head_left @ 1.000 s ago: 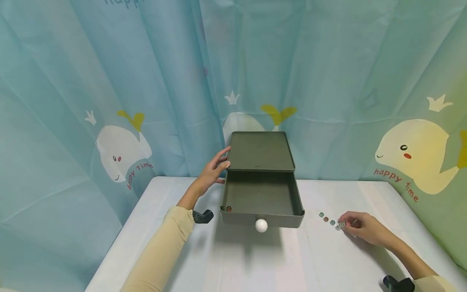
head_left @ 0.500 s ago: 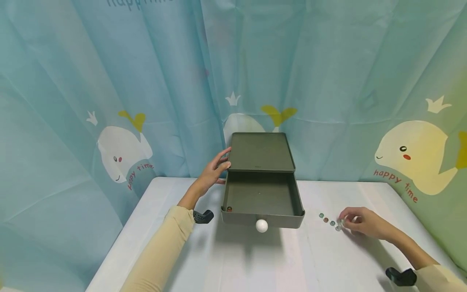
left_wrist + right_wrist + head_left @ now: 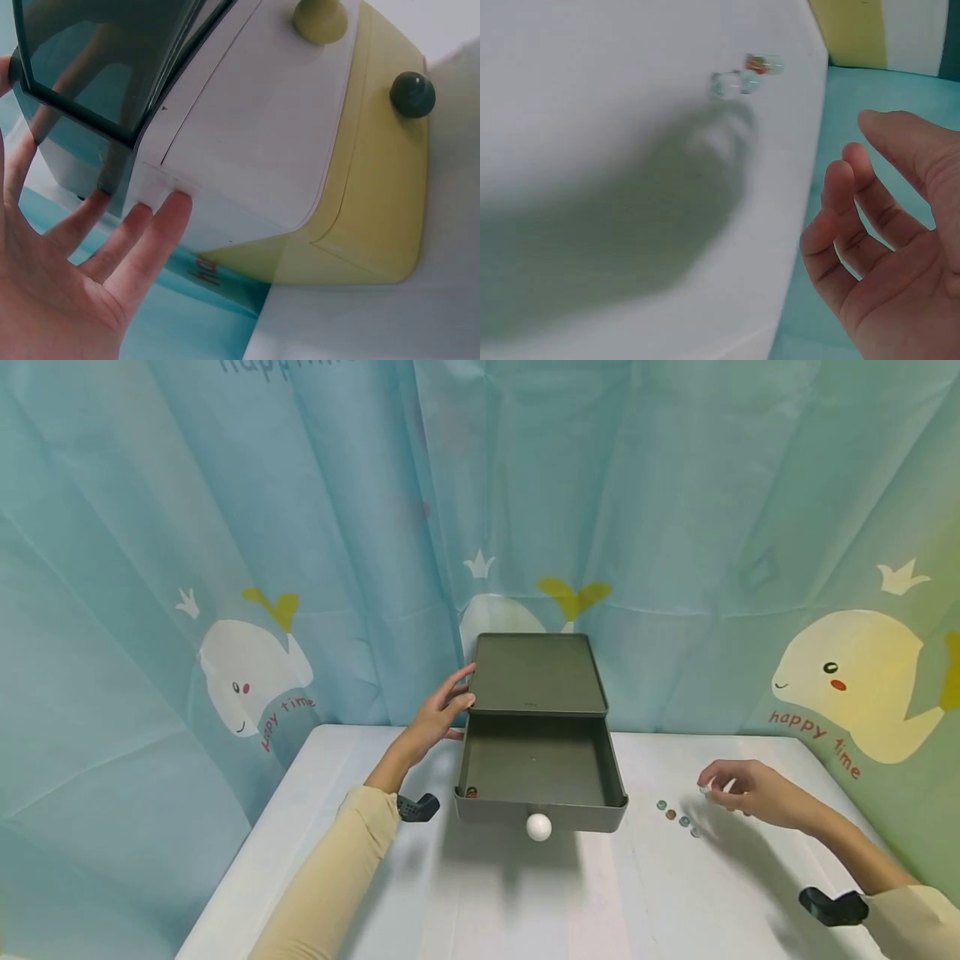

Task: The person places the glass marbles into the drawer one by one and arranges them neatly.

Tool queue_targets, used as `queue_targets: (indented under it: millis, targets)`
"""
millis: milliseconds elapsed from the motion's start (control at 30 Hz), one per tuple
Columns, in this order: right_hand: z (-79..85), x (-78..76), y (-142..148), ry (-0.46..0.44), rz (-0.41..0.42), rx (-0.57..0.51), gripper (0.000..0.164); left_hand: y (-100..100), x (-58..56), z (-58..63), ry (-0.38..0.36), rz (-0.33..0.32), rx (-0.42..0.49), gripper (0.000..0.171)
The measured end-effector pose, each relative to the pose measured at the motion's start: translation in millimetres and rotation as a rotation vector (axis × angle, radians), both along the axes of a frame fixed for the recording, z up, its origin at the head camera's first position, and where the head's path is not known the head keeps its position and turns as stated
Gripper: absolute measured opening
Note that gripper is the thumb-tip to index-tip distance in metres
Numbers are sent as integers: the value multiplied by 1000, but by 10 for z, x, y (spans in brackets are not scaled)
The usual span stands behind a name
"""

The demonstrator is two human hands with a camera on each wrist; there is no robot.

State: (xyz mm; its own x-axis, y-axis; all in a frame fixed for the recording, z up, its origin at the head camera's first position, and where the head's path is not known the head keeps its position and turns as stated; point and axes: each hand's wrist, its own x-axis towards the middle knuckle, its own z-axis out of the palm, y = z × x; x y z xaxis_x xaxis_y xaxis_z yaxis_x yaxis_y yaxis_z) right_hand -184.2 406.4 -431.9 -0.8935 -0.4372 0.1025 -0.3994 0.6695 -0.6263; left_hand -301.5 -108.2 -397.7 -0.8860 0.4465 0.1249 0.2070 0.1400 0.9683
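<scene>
Clock set on the drawer unit (image 3: pixel 538 673), head view, 12 away from the person. Left hand (image 3: pixel 433 717) at 9: fingers spread, tips touching the unit's side wall. Right hand (image 3: pixel 757 792) between 3 and 4, raised above the table; thumb and forefinger pinch a clear marble (image 3: pixel 704 789), which sits at the hand's own 9. Four marbles (image 3: pixel 671 815) lie on the table in a short slanting row, at the unit's 4, near the right hand; one brownish, others pale or greenish.

Top drawer (image 3: pixel 536 760), grey-green, stands pulled out toward 6. White knob (image 3: pixel 538 827) on its front. Reddish marble (image 3: pixel 472 792) inside, front corner, about the drawer's 8. Left wrist view adds lower tiers: white drawer (image 3: pixel 247 127), yellow drawer (image 3: pixel 382 172).

White table (image 3: pixel 525 910) beneath. Blue-green whale-print curtain (image 3: pixel 675 510) behind, across 10 to 2.
</scene>
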Motion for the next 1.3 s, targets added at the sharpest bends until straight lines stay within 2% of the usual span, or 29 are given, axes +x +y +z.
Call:
queue_targets:
  millis: [333,700,900,1133,1300]
  targets:
    - [377,-39,-14,65,-105,-4,12,-2,13,35,4,-4,-7,62]
    - [726,-57,-44,122,-151,-65,16,4,21,40,-1,4,-5,62]
    - [850,-68,-95,142,-142,-150,18,1,18,45,-3,10,-6,61]
    - [928,-49,-155,138,-206,-152,17,5,17,37,-5,-3,-9,62]
    - [941,-42,-166,132,-208,-157,17,6,22,35,-7,-2,-11,62]
